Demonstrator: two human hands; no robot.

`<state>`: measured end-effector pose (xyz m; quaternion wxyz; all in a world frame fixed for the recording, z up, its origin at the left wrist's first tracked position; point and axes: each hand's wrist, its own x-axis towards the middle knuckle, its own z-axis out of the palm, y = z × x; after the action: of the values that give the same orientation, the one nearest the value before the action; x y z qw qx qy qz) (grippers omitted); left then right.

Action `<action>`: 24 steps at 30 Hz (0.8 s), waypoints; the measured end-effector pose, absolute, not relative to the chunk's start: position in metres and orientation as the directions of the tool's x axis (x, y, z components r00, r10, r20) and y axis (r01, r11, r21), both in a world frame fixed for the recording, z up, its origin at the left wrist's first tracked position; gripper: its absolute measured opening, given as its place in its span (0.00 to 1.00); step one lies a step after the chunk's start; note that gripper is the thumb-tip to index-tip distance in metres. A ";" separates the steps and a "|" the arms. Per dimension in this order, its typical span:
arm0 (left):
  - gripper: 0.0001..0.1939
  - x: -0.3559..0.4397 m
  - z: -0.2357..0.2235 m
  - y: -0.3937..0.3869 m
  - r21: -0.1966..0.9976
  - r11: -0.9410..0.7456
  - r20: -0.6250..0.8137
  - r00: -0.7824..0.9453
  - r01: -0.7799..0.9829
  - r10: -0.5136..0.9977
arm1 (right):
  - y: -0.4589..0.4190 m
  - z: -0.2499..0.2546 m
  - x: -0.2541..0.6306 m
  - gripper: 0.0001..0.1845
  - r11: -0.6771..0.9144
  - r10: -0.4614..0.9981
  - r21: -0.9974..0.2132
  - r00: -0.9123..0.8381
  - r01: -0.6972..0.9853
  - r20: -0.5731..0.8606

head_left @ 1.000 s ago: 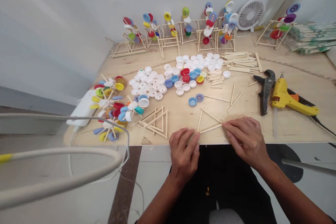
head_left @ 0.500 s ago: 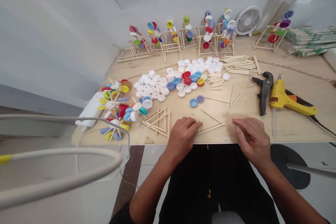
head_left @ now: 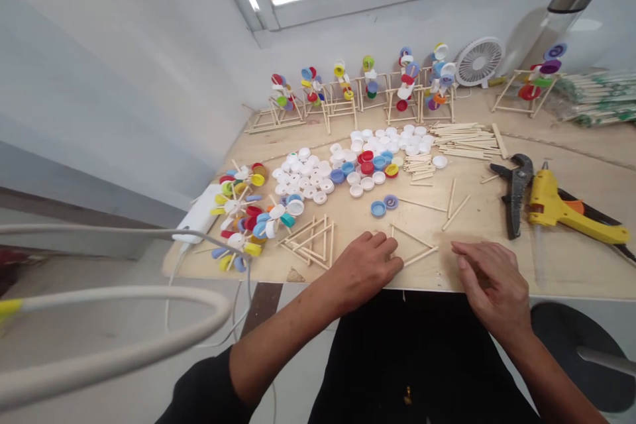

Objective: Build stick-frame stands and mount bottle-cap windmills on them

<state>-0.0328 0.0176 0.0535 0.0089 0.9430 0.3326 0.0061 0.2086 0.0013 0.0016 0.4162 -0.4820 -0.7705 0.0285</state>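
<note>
A triangle of thin wooden sticks (head_left: pixel 420 256) lies flat on the plywood board (head_left: pixel 462 271) near its front edge. My left hand (head_left: pixel 365 269) sits on the triangle's lower left corner, and its fingers hide the joint there. My right hand (head_left: pixel 491 285) rests to the right of the triangle, fingers apart, with a gap between them and the sticks. Two loose caps, one blue (head_left: pixel 378 209) and one purple (head_left: pixel 390 201), lie just beyond the triangle.
Left of my left hand lies a stick frame (head_left: pixel 308 243), beside bottle-cap pinwheels (head_left: pixel 238 212). White caps (head_left: pixel 318 175) are heaped behind. Black pliers (head_left: pixel 515 195) and a yellow glue gun (head_left: pixel 551 205) lie right. Finished cap models (head_left: pixel 405 83) line the back. A white cable (head_left: pixel 114 311) loops foreground.
My right hand has drawn away from the triangle to the right. My left hand has moved onto the triangle's lower left corner. The view has tilted upward, showing more of the window.
</note>
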 end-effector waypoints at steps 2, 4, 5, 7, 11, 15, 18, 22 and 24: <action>0.07 -0.034 0.054 0.015 0.024 -0.790 0.011 0.790 0.613 0.613 | 0.001 0.001 0.210 0.11 0.537 0.764 -0.439 -0.195 0.720 0.616; 0.07 -0.036 0.055 0.012 0.027 -0.798 0.013 0.798 0.602 0.602 | 0.002 0.000 0.210 0.10 0.536 0.762 -0.429 -0.198 0.727 0.616; 0.07 -0.038 0.055 0.011 0.026 -0.799 0.015 0.799 0.601 0.601 | 0.002 0.000 0.210 0.10 0.536 0.761 -0.424 -0.200 0.730 0.618; 0.08 -0.041 0.056 0.007 0.025 -0.799 0.018 0.799 0.601 0.601 | 0.002 0.000 0.210 0.10 0.539 0.758 -0.416 -0.206 0.733 0.619; 0.09 -0.049 0.055 0.004 0.025 -0.799 0.026 0.798 0.601 0.602 | 0.002 0.001 0.209 0.10 0.545 0.755 -0.404 -0.220 0.735 0.618; 0.09 -0.060 0.049 0.006 0.058 -0.746 0.101 0.740 0.663 0.665 | 0.002 0.001 0.207 0.10 0.542 0.758 -0.395 -0.228 0.742 0.611; 0.09 -0.068 0.043 0.013 0.074 -0.624 0.137 0.612 0.778 0.779 | 0.003 0.000 0.207 0.10 0.547 0.750 -0.376 -0.239 0.748 0.616; 0.09 -0.064 0.039 0.025 0.044 -0.484 0.138 0.475 0.874 0.869 | 0.004 0.000 0.206 0.10 0.559 0.735 -0.357 -0.248 0.748 0.631; 0.08 -0.057 0.040 0.031 0.042 -0.460 0.131 0.452 0.887 0.883 | 0.004 0.001 0.206 0.09 0.556 0.738 -0.357 -0.248 0.750 0.628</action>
<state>-0.0568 0.0311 0.0397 -0.0163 0.8518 0.5194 0.0668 0.2059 0.0037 0.0008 0.3928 -0.4710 -0.7898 -0.0080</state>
